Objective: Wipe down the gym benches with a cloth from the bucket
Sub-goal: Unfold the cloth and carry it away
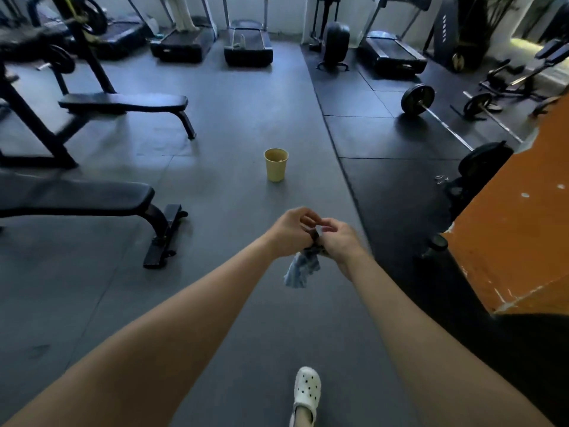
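While in 2 hands (288,232) (338,241), 1 cloth (300,271); 2 flat benches (123,102) (77,195), 1 bucket (276,169).

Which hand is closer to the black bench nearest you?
Left. The left hand holds the cloth on the side toward the near bench; the right hand holds it too, on the side away from that bench.

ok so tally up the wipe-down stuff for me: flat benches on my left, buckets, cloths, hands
flat benches: 2
bucket: 1
cloth: 1
hands: 2, left hand and right hand, both gripping the cloth
total: 6
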`<state>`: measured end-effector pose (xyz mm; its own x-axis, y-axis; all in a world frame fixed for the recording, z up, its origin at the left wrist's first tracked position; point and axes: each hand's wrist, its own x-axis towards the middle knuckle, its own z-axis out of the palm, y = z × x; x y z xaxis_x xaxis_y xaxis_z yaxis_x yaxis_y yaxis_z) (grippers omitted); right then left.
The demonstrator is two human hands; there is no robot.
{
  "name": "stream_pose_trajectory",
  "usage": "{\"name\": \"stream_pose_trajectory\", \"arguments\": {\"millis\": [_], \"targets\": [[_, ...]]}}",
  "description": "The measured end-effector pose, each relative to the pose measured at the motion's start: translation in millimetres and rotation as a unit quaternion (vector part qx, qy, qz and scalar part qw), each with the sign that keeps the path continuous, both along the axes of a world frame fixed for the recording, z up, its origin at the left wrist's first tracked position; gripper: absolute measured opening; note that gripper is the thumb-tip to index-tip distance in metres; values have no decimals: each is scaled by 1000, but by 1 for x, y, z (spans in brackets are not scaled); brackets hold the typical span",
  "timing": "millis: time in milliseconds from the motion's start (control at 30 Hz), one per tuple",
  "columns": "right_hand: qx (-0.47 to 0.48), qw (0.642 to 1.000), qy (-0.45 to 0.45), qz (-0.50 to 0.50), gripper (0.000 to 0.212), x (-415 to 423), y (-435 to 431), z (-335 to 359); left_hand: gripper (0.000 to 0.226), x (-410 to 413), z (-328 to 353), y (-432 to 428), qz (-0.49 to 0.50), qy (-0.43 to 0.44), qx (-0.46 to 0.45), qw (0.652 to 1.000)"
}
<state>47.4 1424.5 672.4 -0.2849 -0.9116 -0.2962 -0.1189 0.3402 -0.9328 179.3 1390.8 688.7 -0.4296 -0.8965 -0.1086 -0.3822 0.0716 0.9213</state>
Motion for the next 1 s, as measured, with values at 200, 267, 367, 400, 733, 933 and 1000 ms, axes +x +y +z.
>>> {"name": "stream_pose_trajectory", "arguments": {"millis": [200, 267, 367, 400, 733, 933, 1000], "targets": [[11, 995, -89, 52, 31, -20, -170, 13, 42, -18, 19, -155, 57, -30, -23, 998], [12, 994, -83, 72, 26, -23, -223, 22, 41, -20, 28, -202, 110, -14, -31, 993], [5, 995, -60, 82, 26, -21, -296, 30, 54, -16, 34, -262, 158, -13, -21, 987], [3, 995, -59, 81, 28, -20, -321, 33, 59, -12, 32, -284, 150, -21, -11, 988], [10, 997, -58, 41, 16, 0, -582, -1, 31, 13, -32, -543, 101, -232, -207, 945], [43, 996, -49, 67, 29, 7, -724, -14, 9, 35, -41, -712, 40, -247, -201, 947], [38, 995, -21, 94, 42, 8, -763, -10, 10, 37, -39, -757, 36, -238, -195, 951]]}}
